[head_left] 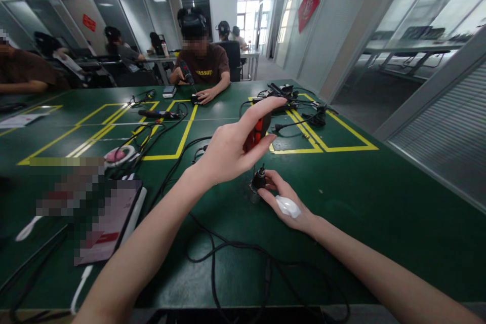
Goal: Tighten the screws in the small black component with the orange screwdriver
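My left hand (231,149) is raised above the green table (379,202) and grips a red and black electric screwdriver (258,130), tip pointing down. Directly below it, my right hand (284,202) rests on the table. Its fingertips pinch a small black cylindrical part (259,180), and a small white object (287,206) lies in its palm. The screwdriver's tip hangs just above the black part.
Black cables (212,248) loop across the near table. A pink tape roll (118,155) and a blurred booklet (106,223) lie at left. Chargers and cables (292,104) sit in a yellow-marked box. A person (201,63) works opposite; others sit at far left.
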`<state>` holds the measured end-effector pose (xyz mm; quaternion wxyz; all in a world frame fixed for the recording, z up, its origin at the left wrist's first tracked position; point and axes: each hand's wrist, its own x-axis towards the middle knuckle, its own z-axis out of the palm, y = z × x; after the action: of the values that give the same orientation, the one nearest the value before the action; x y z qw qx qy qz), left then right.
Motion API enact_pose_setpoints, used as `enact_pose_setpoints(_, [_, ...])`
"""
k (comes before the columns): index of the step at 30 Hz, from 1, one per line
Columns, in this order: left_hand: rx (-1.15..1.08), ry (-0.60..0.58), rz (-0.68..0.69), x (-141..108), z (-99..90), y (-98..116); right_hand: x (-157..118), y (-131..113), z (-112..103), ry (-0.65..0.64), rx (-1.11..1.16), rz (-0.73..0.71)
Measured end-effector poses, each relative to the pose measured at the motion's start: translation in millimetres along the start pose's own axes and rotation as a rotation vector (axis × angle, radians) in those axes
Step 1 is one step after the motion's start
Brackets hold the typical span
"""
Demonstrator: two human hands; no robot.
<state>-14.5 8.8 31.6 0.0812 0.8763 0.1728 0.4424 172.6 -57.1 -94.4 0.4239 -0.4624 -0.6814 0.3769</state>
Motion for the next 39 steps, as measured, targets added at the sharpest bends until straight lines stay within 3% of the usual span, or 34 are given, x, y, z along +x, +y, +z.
enact_pose_setpoints(13, [-0.035, -0.004, -0.041, 0.7, 0.5, 0.3, -0.1, 1.4, -0.8, 0.001, -0.018, 0.006])
enact_pose_setpoints(25, [0.094, 0.086, 0.004, -0.8, 2.9, -2.3, -0.2, -0.4, -1.4, -0.01, -0.01, 0.0])
enact_pose_setpoints(33, [-0.06, -0.022, -0.022, 0.2, -1.0, 4.2, -0.3, 0.4, -0.1, 0.001, -0.002, 0.004])
enact_pose_setpoints(39, [-0.013, -0.002, -0.021, 0.8, -1.4, 2.1, 0.3, -0.2, 0.1, 0.008, -0.004, 0.02])
